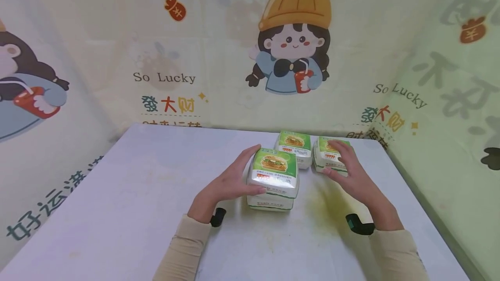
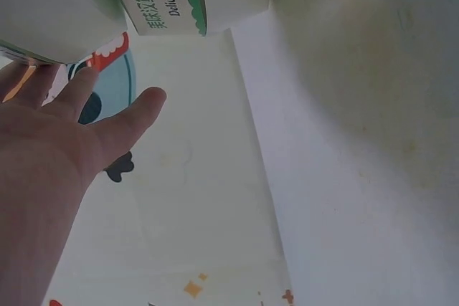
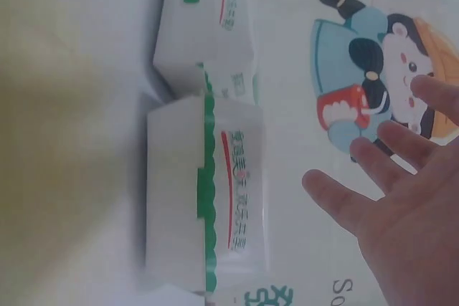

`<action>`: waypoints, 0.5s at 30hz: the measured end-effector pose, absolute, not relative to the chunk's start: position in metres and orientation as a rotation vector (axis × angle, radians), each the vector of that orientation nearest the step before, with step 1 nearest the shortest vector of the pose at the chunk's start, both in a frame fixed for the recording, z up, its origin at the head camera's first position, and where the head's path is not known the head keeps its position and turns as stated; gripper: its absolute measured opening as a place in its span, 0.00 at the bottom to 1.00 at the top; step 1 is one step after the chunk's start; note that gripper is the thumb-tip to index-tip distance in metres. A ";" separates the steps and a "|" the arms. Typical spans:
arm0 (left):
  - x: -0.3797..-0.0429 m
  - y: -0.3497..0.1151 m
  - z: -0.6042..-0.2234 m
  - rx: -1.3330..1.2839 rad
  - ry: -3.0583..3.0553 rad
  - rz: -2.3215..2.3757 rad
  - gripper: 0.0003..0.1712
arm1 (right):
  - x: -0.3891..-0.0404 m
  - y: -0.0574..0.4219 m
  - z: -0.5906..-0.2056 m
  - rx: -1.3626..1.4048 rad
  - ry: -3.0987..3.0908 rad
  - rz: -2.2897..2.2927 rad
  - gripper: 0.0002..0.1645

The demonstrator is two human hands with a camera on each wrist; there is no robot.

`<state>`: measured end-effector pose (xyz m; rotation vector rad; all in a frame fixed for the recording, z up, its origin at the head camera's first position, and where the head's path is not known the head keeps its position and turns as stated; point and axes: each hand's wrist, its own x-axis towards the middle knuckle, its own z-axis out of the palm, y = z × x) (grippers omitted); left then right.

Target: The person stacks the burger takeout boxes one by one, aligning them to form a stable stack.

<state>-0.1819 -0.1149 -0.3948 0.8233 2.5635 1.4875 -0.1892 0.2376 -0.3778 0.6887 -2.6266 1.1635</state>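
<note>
My left hand (image 1: 230,181) grips a green-and-white burger box (image 1: 273,172) from its left side, thumb along the front edge and fingers at the far edge. This box sits over a second burger box (image 1: 269,203), whose top is hidden. In the left wrist view the other fingers (image 2: 125,127) spread out beyond the boxes. My right hand (image 1: 351,177) is raised with fingers spread, overlapping the burger box at the back right (image 1: 324,161) in the head view. In the right wrist view the fingers (image 3: 337,195) are apart from that box (image 3: 237,198) and hold nothing.
Another burger box (image 1: 294,144) stands behind the stack, left of the back-right one. A white table (image 1: 129,211) lies beneath everything, meeting a cartoon-printed cloth wall (image 1: 218,55) at its back edge. More printed cloth (image 1: 449,142) hangs along the right side.
</note>
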 end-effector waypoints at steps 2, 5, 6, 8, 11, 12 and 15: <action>-0.182 -0.114 -0.395 0.818 2.572 1.486 0.62 | -0.191 0.242 -0.377 0.683 -2.624 1.149 0.44; -0.182 -0.114 -0.396 0.800 2.581 1.481 0.61 | -0.195 0.248 -0.377 0.652 -2.645 1.127 0.44; -0.182 -0.114 -0.396 0.795 2.580 1.482 0.61 | -0.196 0.250 -0.377 0.637 -2.657 1.120 0.44; -0.182 -0.114 -0.396 0.793 2.578 1.481 0.60 | -0.198 0.254 -0.377 0.610 -2.670 1.115 0.44; -0.182 -0.114 -0.395 0.803 2.589 1.473 0.60 | -0.202 0.259 -0.376 0.581 -2.672 1.125 0.44; -0.182 -0.114 -0.395 0.807 2.595 1.469 0.61 | -0.203 0.261 -0.376 0.573 -2.673 1.122 0.44; -0.182 -0.114 -0.395 0.809 2.611 1.445 0.61 | -0.206 0.265 -0.377 0.547 -2.687 1.108 0.44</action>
